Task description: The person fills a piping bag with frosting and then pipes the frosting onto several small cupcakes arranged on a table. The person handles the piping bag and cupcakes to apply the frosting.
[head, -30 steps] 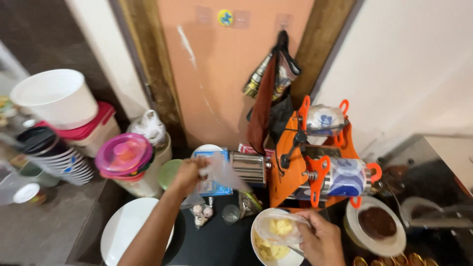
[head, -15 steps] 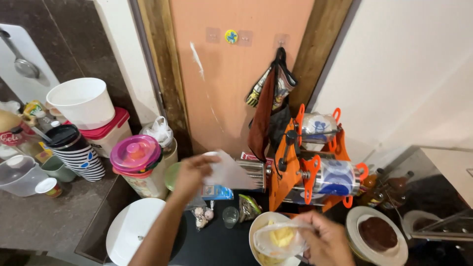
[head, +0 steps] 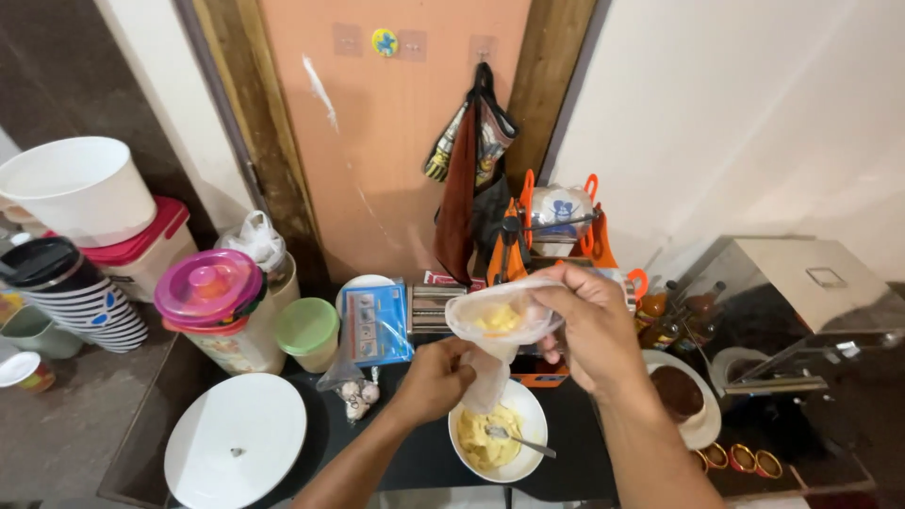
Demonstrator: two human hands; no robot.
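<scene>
My right hand [head: 586, 325] holds a clear plastic bag with a yellow lump [head: 500, 319] by its rim, above the white bowl of yellow mash [head: 497, 434], where a metal spoon [head: 518, 440] lies. My left hand [head: 436, 377] pinches the bag's hanging lower end from beneath. Left on the dark desk [head: 575, 443] sits a white round lid [head: 236, 452].

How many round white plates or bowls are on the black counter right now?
3: a large white lid-like plate at front left, a white bowl of yellow food below the hands, and a plate with a brown disc at right, partly hidden by the right arm.
</scene>
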